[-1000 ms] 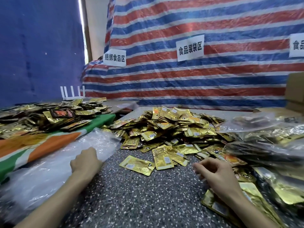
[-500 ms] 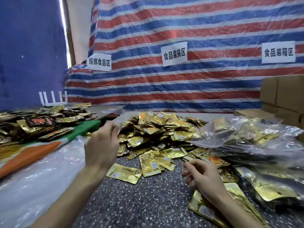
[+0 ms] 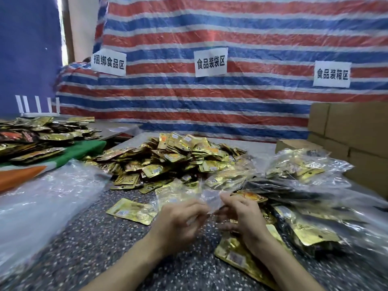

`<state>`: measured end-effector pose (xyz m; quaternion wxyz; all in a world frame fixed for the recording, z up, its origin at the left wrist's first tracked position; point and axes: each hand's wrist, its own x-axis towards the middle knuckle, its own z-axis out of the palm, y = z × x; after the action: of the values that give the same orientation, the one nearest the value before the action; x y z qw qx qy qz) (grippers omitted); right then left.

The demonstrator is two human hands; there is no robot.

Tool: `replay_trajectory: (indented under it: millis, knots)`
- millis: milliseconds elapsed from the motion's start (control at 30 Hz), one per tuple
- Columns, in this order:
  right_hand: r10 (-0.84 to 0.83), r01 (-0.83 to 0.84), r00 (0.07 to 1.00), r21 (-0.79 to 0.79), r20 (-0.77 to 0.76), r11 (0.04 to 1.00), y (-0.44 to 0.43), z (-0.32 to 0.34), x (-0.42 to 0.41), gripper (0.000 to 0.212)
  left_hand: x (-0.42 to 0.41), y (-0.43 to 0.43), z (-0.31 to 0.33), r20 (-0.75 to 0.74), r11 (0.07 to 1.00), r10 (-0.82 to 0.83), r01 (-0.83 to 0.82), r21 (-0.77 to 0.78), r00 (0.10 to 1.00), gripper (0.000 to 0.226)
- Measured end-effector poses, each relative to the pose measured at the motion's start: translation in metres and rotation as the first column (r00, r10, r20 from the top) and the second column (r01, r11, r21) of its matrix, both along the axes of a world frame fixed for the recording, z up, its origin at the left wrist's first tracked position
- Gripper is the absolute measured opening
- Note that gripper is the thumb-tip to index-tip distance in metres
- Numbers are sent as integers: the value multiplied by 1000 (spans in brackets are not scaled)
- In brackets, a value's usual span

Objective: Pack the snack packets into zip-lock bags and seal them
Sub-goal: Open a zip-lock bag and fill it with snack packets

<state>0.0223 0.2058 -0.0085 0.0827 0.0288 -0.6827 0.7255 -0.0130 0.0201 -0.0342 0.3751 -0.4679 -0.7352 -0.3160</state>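
Signs: 捆绑食品区 sign (image 3: 109, 62), 食品装袋区 sign (image 3: 211, 63), 食品装箱区 sign (image 3: 332, 74) hung on the tarp (image 3: 252, 28).
Grips: left grip (image 3: 180, 224) and right grip (image 3: 245, 219) pinched one clear zip-lock bag (image 3: 210, 197).
Heap: snack packets (image 3: 178, 156) piled at centre of the bench (image 3: 94, 238).

Soft, even daylight; a blown-out gap (image 3: 63, 32) far up-left of the packet pile (image 3: 178, 160) is brightest. Plastic sheeting (image 3: 48, 198) left of the pile glares white. In front of the pile, the left hand (image 3: 178, 223), right hand (image 3: 247, 217) and the clear bag (image 3: 210, 196) they pinch are motion-blurred. Behind the pile, the tarp (image 3: 231, 101) has stripes that bow near the edges.
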Motion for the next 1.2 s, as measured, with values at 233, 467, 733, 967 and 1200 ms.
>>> replay_trajectory:
  millis: [233,467,733,967,1200]
  knots:
    - [93,-90,995,-77,40,993,3,8,4,15,10,-4,4,374,996,-91,77,52,923,31]
    - [173,-170,984,-52,44,984,-1,8,9,23,20,-1,8,641,924,-350,139,356,684,25]
    - [291,-295,953,46,89,954,-5,9,12,12,22,2,5,703,940,-336,180,289,627,24]
    - [323,-332,942,125,85,935,-5,7,13,22,24,3,3,750,934,-357,231,273,557,23]
    - [346,-353,929,34,128,935,-7,8,15,26,22,4,5,747,885,-465,233,402,475,24]
